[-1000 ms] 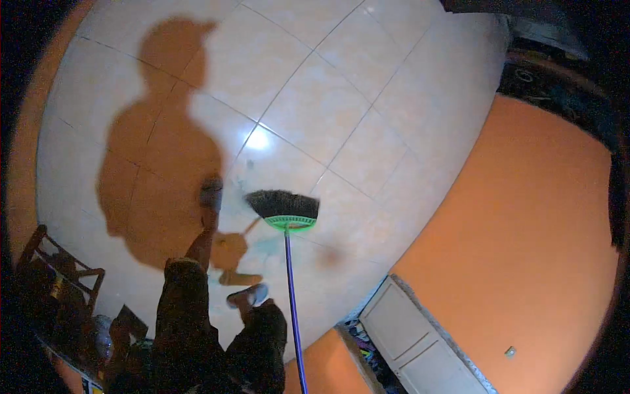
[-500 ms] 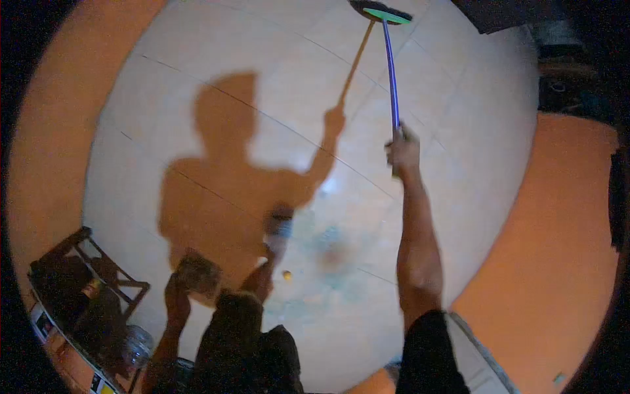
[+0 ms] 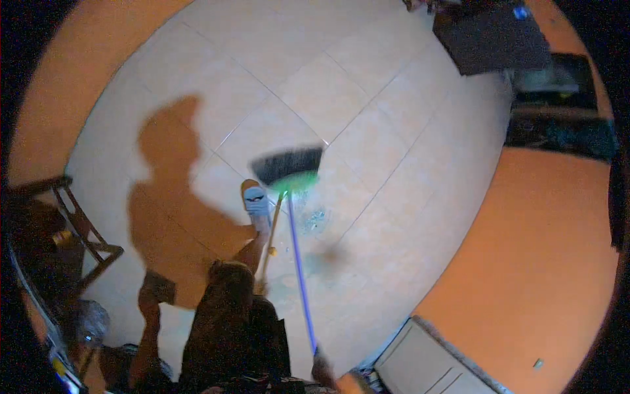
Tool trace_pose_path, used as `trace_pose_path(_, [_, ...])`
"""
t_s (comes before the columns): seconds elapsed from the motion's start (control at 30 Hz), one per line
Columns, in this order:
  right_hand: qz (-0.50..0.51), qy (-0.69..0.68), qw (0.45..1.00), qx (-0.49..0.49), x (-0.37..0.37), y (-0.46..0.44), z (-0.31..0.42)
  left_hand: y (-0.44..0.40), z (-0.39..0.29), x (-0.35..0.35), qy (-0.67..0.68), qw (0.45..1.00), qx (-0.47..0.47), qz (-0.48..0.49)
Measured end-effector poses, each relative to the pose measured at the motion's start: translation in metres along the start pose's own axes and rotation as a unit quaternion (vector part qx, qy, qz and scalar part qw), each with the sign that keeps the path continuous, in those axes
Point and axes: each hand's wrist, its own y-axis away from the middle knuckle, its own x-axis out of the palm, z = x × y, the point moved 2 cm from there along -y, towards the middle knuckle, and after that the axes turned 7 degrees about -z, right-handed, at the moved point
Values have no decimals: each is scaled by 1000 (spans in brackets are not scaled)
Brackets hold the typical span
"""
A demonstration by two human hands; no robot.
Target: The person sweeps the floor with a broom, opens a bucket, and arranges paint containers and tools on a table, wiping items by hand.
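Note:
A broom with black bristles and a green head [image 3: 287,172] is on the pale tiled floor [image 3: 367,164], slightly blurred. Its purple handle [image 3: 300,269] runs down to my right hand [image 3: 322,368], which is wrapped round it at the bottom of the view. On the left, my left hand [image 3: 150,301] holds a dark flat object [image 3: 159,287], too dim to identify. My slippered foot [image 3: 256,200] stands just left of the broom head. Bluish bits [image 3: 315,220] and a small yellow object [image 3: 273,251] lie on the floor near the handle.
A dark wooden chair [image 3: 82,217] stands at the left, above a clear plastic container [image 3: 92,322]. A pale cabinet door [image 3: 420,358] is by the orange wall [image 3: 518,262] at lower right. Dark boxy items [image 3: 489,36] sit at upper right.
The broom, stretched far forward half a second ago, is back near my foot, and my right hand has come down toward my body. The view has shifted.

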Motion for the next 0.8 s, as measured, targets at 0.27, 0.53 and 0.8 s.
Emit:
trace_pose_path(0.27, [133,-594,578,543,-75,90,48,70,101,-64,-64,996,51,-29])
trace_pose_path(0.53, [-87,-653,601,452,-90,-162,-28,-4,1,-119,131,991,24,-4])
trace_pose_path(0.8, [1,-778,476,411,-53,-280,61,-14,39,-184,-112,992,24,-55])
